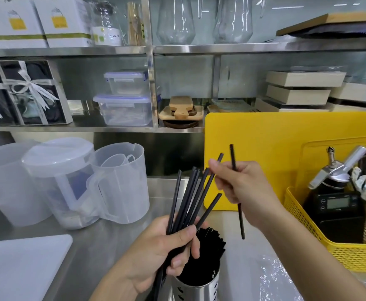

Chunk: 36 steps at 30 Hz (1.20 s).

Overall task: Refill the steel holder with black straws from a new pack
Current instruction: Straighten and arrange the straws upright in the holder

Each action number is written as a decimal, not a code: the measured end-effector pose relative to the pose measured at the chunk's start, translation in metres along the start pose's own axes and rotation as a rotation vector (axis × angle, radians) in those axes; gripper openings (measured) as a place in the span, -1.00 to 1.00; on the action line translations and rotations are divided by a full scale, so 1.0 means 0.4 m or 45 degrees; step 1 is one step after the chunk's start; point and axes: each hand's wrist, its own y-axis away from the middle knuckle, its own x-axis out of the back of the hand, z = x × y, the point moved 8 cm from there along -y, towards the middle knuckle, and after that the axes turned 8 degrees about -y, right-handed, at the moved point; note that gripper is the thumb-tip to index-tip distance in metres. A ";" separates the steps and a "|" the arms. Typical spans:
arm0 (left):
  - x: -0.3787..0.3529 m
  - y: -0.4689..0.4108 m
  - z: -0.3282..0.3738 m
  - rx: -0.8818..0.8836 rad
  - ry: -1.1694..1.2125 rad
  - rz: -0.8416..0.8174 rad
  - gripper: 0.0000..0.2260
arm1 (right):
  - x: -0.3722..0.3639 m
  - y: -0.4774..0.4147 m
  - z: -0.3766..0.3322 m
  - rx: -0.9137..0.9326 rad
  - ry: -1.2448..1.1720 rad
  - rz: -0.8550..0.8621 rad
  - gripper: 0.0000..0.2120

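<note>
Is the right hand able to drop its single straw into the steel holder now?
Probably yes: the right hand holds one straw just above and right of the steel holder, with nothing between; the holder is already quite full.

Steel counter (pixel 121 242), steel shelves (pixel 69 49) behind; yellow board (pixel 286 137) leaning upright.

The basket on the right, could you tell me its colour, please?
Yellow; the basket shows best in the head view.

— What colours are seen on the counter?
— Black straws (pixel 190 196) are seen above a shiny steel holder (pixel 199 290), yellow on the cutting board (pixel 286 135) and the mesh-patterned basket (pixel 351 255).
— And paler things?
— A white board (pixel 21 266) and translucent jugs (pixel 117 183) are seen.
</note>
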 end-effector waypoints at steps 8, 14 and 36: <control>0.069 -0.005 -0.059 0.218 0.054 0.192 -0.81 | 0.148 0.037 -0.140 0.759 -0.328 0.367 -0.81; 0.076 -0.044 -0.034 0.199 0.369 0.405 -0.88 | -0.068 0.182 -0.055 1.548 1.114 -0.210 -0.83; 0.071 -0.081 -0.049 0.309 0.378 0.215 -0.84 | -0.142 0.216 0.131 1.596 1.474 -0.515 -0.65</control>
